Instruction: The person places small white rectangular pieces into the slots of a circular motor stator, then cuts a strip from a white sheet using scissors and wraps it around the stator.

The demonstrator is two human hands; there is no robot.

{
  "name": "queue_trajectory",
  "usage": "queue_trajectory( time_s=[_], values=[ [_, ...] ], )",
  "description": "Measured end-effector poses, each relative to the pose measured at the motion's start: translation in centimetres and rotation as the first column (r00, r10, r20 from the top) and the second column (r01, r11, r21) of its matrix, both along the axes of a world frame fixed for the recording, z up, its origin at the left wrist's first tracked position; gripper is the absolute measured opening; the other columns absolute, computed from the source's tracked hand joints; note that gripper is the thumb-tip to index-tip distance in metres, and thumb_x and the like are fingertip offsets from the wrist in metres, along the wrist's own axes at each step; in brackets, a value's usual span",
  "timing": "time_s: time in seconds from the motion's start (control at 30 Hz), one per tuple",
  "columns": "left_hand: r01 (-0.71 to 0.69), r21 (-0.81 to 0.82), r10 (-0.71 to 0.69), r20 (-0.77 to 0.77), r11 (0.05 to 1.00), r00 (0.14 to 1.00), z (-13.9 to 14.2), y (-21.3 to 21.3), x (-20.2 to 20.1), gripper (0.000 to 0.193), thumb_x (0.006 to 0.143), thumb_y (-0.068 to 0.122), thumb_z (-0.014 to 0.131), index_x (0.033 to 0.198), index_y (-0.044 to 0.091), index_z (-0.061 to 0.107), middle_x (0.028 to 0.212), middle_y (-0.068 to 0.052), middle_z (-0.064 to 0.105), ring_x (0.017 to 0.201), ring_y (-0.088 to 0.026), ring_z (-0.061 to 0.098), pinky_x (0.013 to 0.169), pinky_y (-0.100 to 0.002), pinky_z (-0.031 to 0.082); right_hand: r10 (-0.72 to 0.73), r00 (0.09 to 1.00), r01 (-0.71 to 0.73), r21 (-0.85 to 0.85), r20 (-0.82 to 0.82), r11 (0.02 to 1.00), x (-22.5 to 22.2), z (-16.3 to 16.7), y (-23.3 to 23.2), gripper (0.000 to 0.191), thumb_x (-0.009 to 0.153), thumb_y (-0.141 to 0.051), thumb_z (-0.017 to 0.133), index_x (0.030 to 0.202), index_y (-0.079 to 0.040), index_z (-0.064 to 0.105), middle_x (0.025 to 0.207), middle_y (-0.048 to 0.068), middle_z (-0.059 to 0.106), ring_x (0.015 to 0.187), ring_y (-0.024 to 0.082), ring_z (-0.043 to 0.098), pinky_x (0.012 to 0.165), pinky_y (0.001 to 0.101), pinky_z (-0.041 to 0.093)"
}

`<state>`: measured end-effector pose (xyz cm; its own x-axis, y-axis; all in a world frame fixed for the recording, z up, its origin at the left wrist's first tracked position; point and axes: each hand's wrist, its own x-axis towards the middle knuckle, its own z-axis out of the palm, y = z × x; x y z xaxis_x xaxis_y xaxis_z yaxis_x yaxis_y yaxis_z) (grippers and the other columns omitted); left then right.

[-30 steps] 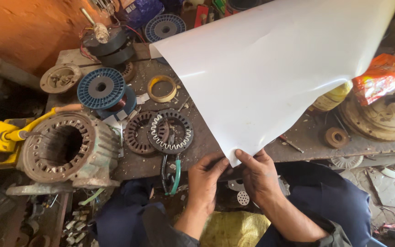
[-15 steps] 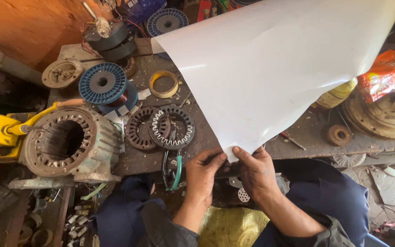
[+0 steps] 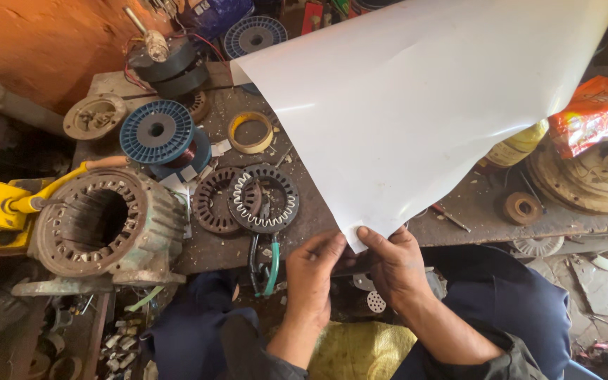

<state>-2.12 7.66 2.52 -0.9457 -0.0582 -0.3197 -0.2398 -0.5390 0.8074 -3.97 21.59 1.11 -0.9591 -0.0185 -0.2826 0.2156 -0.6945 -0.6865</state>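
Far left: rusty motor stator housing (image 3: 107,225) beside a blue wire spool (image 3: 157,131). Two ring-shaped stator cores (image 3: 248,199) lie on the workbench (image 3: 318,211). Left hand (image 3: 312,276) pinches the lower corner of the white sheet (image 3: 416,112), fingers closed on it. Right hand (image 3: 397,264) clamps the same corner from the other side. Sheet rises up and away from both grips, curling over the bench.

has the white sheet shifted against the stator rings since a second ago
Cannot tell: the white sheet, pinched by left hand and right hand, keeps the same spot beside the stator rings.
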Motion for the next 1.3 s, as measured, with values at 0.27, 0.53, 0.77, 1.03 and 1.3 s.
queue_trajectory(
  time_s=[0.27, 0.53, 0.77, 1.03, 1.3],
  values=[
    [-0.031, -0.043, 0.03, -0.028, 0.999, 0.999, -0.4, 0.3, -0.4, 0.021, 0.086, 0.006, 0.078, 0.105, -0.003, 0.078, 0.091, -0.01, 0.078, 0.078, -0.015, 0.072, 0.066, -0.028, 0.057, 0.023, 1.0, -0.023, 0.061, 0.007, 0.998, 0.0, 0.5, -0.1, 0.024, 0.087, -0.006, 0.071, 0.11, -0.005, 0.064, 0.096, 0.01, 0.074, 0.076, 0.023, 0.073, 0.059, 0.0416, 0.061],
    [-0.106, -0.053, 0.104, -0.046, 0.993, 0.994, -1.7, 0.3, -1.2, 0.018, 0.085, 0.002, 0.078, 0.101, -0.007, 0.077, 0.086, -0.011, 0.077, 0.068, -0.015, 0.068, 0.063, -0.027, 0.054, 0.316, 0.933, -0.355, 0.314, 0.17, 0.88, -1.2, 1.2, 4.2, 0.036, 0.085, -0.019, 0.076, 0.113, 0.004, 0.071, 0.094, 0.015, 0.078, 0.077, 0.022, 0.071, 0.07, 0.0363, 0.056],
    [-0.116, -0.096, 0.107, -0.091, 0.989, 0.99, -0.6, 0.2, -1.2, 0.016, 0.084, 0.001, 0.08, 0.096, -0.009, 0.077, 0.081, -0.011, 0.075, 0.066, -0.015, 0.067, 0.062, -0.028, 0.053, 0.221, 0.97, 0.122, 0.99, -0.105, -0.064, -2.9, 3.1, 10.1, 0.04, 0.079, -0.026, 0.08, 0.114, -0.007, 0.074, 0.103, 0.012, 0.075, 0.088, 0.03, 0.075, 0.082, 0.0407, 0.058],
    [-0.102, -0.038, 0.097, -0.106, 0.994, 0.99, 0.1, 0.1, -0.9, 0.016, 0.084, 0.0, 0.078, 0.098, -0.008, 0.076, 0.086, -0.012, 0.075, 0.068, -0.016, 0.069, 0.06, -0.03, 0.056, 0.34, 0.934, 0.268, 0.849, -0.112, -0.455, -2.7, -0.3, 7.6, 0.039, 0.084, -0.021, 0.071, 0.118, -0.002, 0.07, 0.124, 0.018, 0.065, 0.125, 0.038, 0.052, 0.108, 0.0487, 0.042],
    [-0.098, -0.023, 0.095, -0.084, 0.995, 0.992, 0.3, 0.3, -0.7, 0.017, 0.084, -0.001, 0.077, 0.1, -0.008, 0.074, 0.087, -0.013, 0.076, 0.067, -0.017, 0.069, 0.06, -0.03, 0.056, 0.374, 0.912, 0.334, 0.83, -0.166, -0.447, -2.0, -0.4, 4.9, 0.039, 0.078, -0.006, 0.064, 0.117, -0.004, 0.069, 0.126, 0.018, 0.065, 0.123, 0.035, 0.059, 0.103, 0.0481, 0.048]
  ],
)
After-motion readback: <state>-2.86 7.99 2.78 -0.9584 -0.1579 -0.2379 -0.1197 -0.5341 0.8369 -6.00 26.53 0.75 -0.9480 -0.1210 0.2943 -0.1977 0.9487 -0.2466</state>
